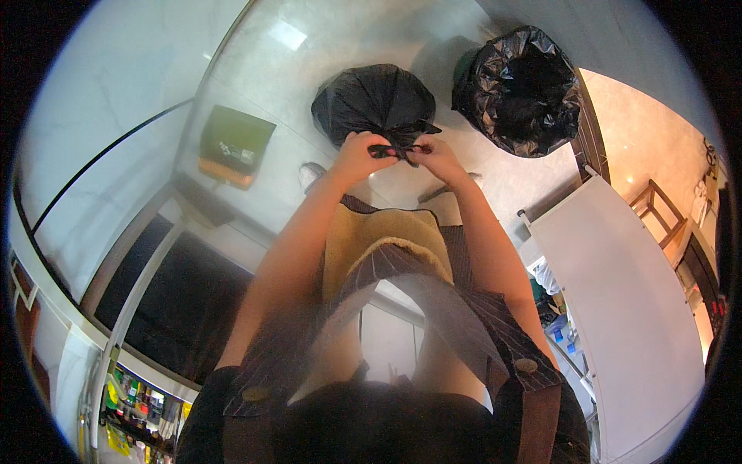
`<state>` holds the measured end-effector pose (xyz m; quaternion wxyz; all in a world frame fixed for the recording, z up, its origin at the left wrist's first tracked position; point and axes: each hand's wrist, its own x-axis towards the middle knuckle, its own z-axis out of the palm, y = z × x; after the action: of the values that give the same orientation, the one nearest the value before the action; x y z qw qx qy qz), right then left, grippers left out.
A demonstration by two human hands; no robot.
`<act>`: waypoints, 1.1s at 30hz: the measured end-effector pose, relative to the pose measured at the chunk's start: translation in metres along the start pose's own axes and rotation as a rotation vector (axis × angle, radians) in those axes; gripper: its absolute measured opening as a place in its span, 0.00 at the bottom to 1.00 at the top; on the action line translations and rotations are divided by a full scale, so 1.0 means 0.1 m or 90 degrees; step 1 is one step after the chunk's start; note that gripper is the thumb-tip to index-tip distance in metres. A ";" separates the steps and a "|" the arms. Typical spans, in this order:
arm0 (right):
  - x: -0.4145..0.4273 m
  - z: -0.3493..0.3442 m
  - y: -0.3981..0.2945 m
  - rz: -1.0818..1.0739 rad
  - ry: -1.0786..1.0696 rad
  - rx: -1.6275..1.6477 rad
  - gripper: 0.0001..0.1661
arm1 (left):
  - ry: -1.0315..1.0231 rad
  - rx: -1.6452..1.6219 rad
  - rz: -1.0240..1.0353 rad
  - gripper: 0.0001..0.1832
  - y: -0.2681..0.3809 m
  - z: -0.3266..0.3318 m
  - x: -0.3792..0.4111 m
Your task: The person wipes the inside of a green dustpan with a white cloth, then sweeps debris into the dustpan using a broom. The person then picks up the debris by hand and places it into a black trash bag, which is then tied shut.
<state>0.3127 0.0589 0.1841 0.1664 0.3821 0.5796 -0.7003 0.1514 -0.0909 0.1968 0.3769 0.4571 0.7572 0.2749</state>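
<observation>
A full black plastic garbage bag (374,98) rests on the floor in front of my feet. Its top is gathered and twisted between my two hands. My left hand (364,155) pinches one loop of the gathered plastic, thumb and fingers closed around it. Close beside it, my right hand (436,156) grips the other end of the plastic at the neck. The hands nearly meet over the knotted part, and the fingertips partly hide it.
A bin lined with a black bag (524,93) stands at the upper right. On the left floor is a green dustpan-like container with an orange edge (235,148). A white table (614,313) is at my right, a shelf with colourful packages (142,406) at lower left.
</observation>
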 end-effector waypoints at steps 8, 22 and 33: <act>0.06 -0.49 0.39 0.269 0.135 0.157 0.08 | -0.005 -0.739 -0.557 0.30 -0.58 -0.28 0.00; -0.42 0.26 -0.59 0.200 -0.055 0.398 0.21 | -0.077 -0.123 -0.291 0.19 0.74 0.00 -0.39; -0.72 0.51 -0.51 0.273 0.013 0.541 0.10 | -0.122 -0.053 -0.152 0.34 1.63 -0.39 -0.80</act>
<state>0.3077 0.0099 0.2732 0.1302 0.5342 0.1516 -0.8214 0.2224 -0.0952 0.3685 0.4961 0.3721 0.7546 0.2144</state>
